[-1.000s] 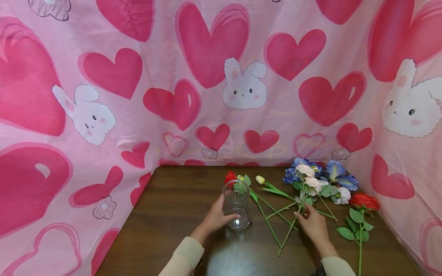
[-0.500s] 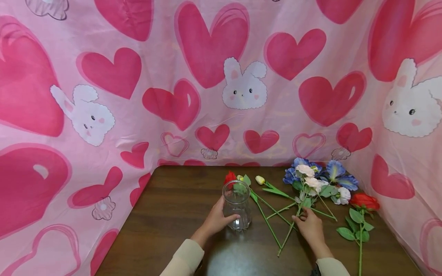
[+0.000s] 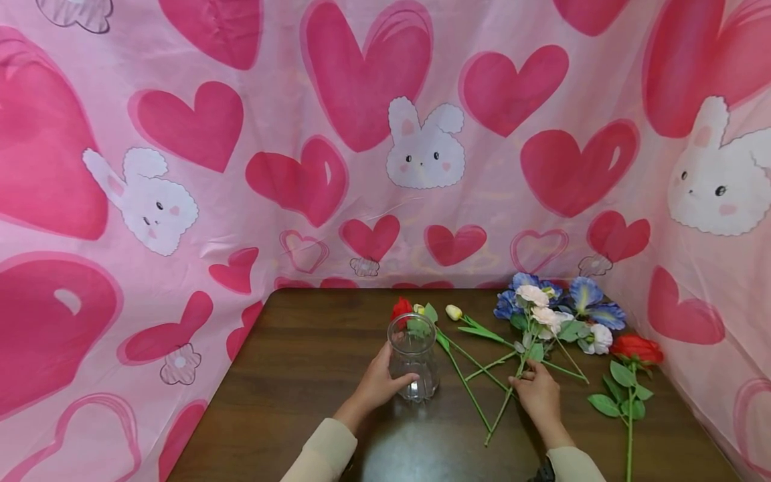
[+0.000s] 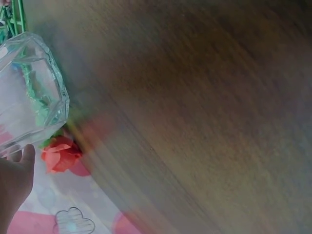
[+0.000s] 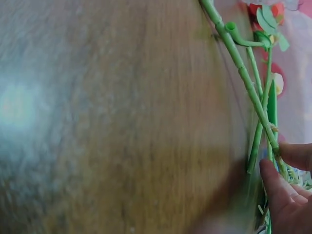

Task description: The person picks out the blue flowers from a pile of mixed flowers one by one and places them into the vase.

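Observation:
My left hand (image 3: 381, 381) holds a clear glass vase (image 3: 415, 378) upright on the table, thumb across its front and fingers round the far side. In the left wrist view the vase's faceted wall (image 4: 61, 92) shows, with the hand (image 4: 14, 180) beside it. My right hand (image 3: 538, 395) pinches the green stem of a spray of pale pink flowers (image 3: 545, 317). Seen from the right wrist, thumb and finger of that hand (image 5: 287, 190) meet round the jointed stem (image 5: 246, 83). The stem's cut end (image 3: 486, 443) points toward the front edge.
Behind the vase lie a red flower (image 3: 401, 308) and a pale yellow tulip (image 3: 454, 312), their stems crossing. Blue flowers (image 3: 585, 296) and a white flower (image 3: 599, 339) are heaped at the back right. A red rose (image 3: 636, 351) lies on the dark wooden table (image 3: 289, 375) at the right.
My right hand has moved slightly left and nearer along the pink spray's stem, and its fingertips have come together on it. The left hand and vase have stayed in place.

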